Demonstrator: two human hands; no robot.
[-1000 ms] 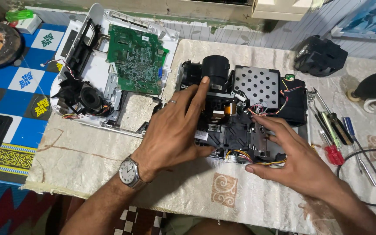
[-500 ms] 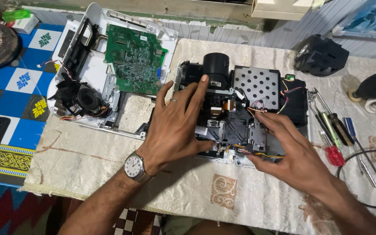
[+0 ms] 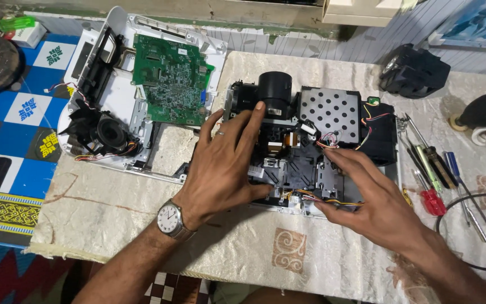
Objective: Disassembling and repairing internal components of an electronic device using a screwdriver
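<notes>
Head view, and the opened projector chassis sits centre frame on the cream cloth, already well stripped. Its white cover lies off at upper left with the green circuit board resting in it. Left hand is spread flat over the lens block, pressing down, pinching nothing. Right hand is fingers-out at the lower edge by the coloured wires; whether it pinches one, I cannot tell. Screwdrivers wait at right. By my judgement, the inner modules remain to come out.

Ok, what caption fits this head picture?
Both hands, left hand and right hand, rest on an opened black projector.
</notes>
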